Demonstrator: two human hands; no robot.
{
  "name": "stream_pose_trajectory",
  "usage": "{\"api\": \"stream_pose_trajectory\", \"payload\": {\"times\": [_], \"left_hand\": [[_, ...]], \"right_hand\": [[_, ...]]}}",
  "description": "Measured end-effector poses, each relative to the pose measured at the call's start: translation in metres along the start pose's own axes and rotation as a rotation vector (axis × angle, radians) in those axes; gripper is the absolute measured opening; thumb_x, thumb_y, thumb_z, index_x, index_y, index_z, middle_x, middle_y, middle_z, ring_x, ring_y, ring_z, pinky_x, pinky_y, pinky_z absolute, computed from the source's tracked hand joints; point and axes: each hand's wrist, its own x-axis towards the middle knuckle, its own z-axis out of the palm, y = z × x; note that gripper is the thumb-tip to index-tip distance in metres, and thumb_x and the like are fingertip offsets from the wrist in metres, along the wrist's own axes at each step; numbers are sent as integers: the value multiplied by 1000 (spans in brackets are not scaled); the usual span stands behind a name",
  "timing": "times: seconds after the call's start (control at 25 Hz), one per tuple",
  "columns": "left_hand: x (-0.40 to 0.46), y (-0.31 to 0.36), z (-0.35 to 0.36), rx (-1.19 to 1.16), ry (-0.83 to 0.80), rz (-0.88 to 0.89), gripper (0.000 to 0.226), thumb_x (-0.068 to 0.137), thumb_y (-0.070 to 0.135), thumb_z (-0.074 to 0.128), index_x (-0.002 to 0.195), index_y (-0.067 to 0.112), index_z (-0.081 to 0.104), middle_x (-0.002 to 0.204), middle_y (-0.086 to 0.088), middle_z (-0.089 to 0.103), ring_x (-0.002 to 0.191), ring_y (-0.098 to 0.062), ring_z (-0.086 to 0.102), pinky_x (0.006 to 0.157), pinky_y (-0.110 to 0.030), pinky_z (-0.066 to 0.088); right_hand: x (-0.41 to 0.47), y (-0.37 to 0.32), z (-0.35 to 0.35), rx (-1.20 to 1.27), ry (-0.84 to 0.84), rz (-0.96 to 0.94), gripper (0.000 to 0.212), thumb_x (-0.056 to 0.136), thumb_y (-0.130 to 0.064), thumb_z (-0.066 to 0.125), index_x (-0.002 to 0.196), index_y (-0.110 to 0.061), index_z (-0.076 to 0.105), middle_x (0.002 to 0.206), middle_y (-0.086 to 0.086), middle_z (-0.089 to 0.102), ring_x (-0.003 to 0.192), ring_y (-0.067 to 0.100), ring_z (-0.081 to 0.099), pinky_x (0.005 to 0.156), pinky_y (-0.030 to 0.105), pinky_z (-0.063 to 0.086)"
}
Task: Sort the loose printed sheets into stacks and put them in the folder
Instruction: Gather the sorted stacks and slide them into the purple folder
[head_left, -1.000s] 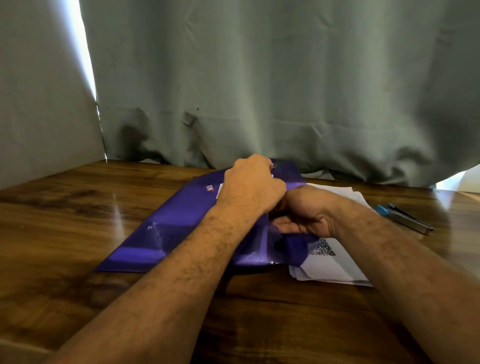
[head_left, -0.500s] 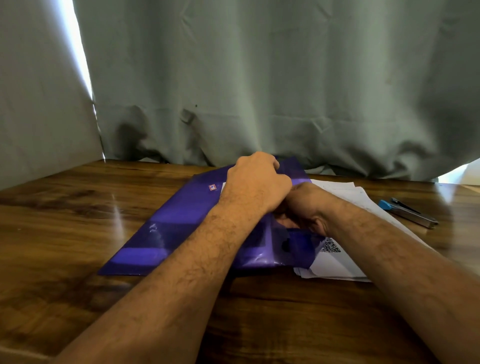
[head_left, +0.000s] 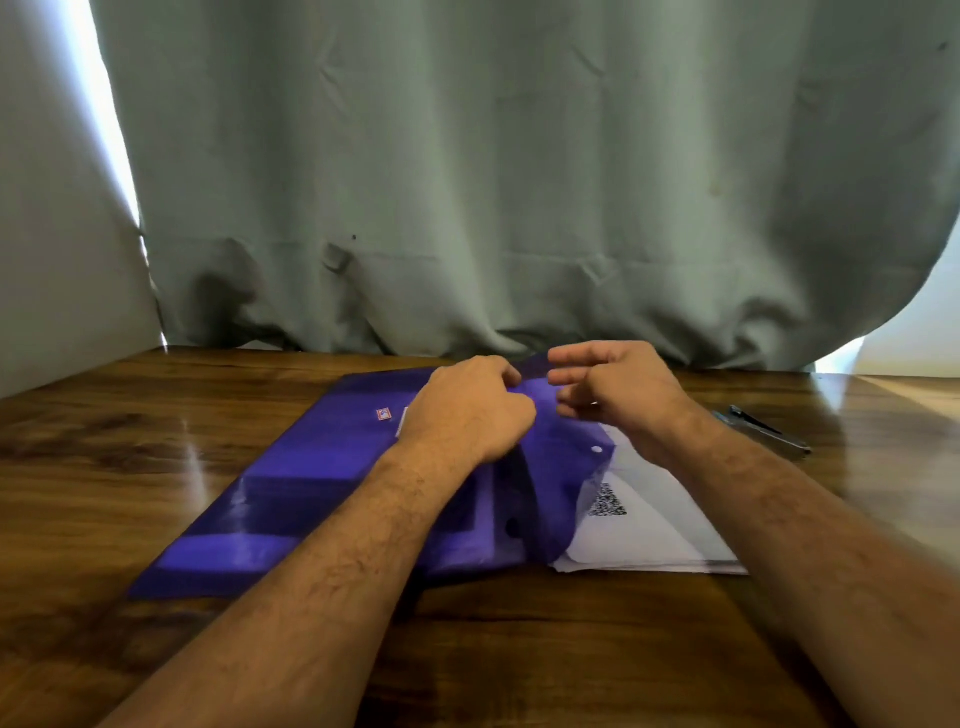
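A translucent purple plastic folder (head_left: 311, 488) lies flat on the wooden table, its snap flap (head_left: 563, 467) raised at the right end. My left hand (head_left: 467, 410) rests on the folder with fingers curled, pinching the flap's upper edge. My right hand (head_left: 613, 387) hovers just right of it, fingers loosely spread and holding nothing. A stack of white printed sheets (head_left: 654, 530), one with a QR code, lies on the table to the right, partly under the flap.
A stapler (head_left: 763, 428) with a blue part lies at the right behind my right forearm. A grey-green curtain (head_left: 467, 182) hangs along the table's far edge. The glossy wooden table (head_left: 104, 467) stretches to the left.
The flap has come undone and lifted. My right hand has let go, opened and moved up and to the right. My left hand stays on the folder.
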Motion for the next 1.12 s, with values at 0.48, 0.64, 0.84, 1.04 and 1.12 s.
{"api": "stream_pose_trajectory", "payload": {"times": [0.48, 0.64, 0.84, 1.04, 1.12], "left_hand": [[5, -12, 15, 61, -132, -67, 49, 83, 22, 58, 132, 29, 59, 131, 3, 64, 122, -23, 58, 103, -37, 47], [6, -16, 14, 72, -92, -129, 38, 95, 26, 49, 131, 27, 59, 136, 1, 62, 127, -25, 54, 89, -31, 35], [4, -9, 12, -81, 2, -112, 62, 97, 70, 30, 117, 25, 67, 128, -7, 66, 124, -33, 55, 99, -40, 42], [3, -4, 8, -56, 108, -64, 80, 82, 68, 63, 145, 21, 48, 147, -7, 53, 136, -29, 48, 108, -42, 42], [3, -9, 9, 54, 21, -41, 76, 78, 52, 78, 142, 24, 51, 147, -6, 51, 134, -26, 49, 106, -40, 44]], "right_hand": [[-8, 14, -16, 105, -61, 206, 30, 86, 16, 54, 112, 1, 59, 87, 18, 62, 63, 25, 64, 52, 27, 59], [0, 10, -23, -39, 149, 59, 27, 83, 6, 58, 103, -8, 68, 77, 9, 66, 59, 16, 58, 51, 26, 51], [1, 16, -25, 53, 169, 88, 27, 89, 1, 57, 113, -9, 63, 83, 7, 63, 71, 20, 58, 73, 36, 59], [-10, 19, 0, 32, -116, 41, 26, 91, 9, 49, 109, -1, 67, 85, 12, 65, 70, 18, 58, 67, 25, 56], [-11, 23, 9, -140, -177, -9, 24, 90, 7, 56, 106, -3, 71, 89, 15, 69, 75, 18, 59, 72, 28, 54]]}}
